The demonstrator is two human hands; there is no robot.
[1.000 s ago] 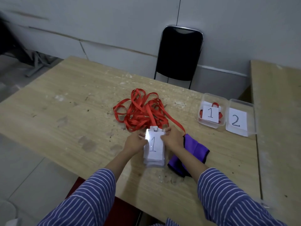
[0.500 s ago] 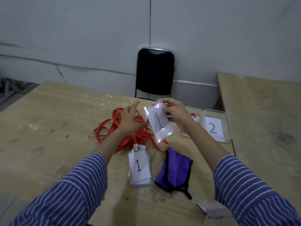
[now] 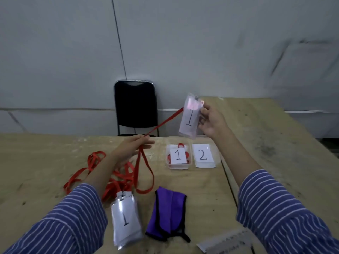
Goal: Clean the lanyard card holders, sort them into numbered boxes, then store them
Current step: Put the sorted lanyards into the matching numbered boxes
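Card holder lifted clear; lanyard drawn taut between the hands.

Since half a second ago, the right hand (image 3: 211,121) has raised the card holder (image 3: 189,119) marked "1" higher and rightward, above the box labelled "1" (image 3: 178,166). It pinches the holder's edge, arm extended. The left hand (image 3: 133,146) now grips the red lanyard (image 3: 163,123), which runs taut to the holder. The stack of holders (image 3: 125,219) lies on the table (image 3: 36,162) beside the purple cloth (image 3: 168,211).
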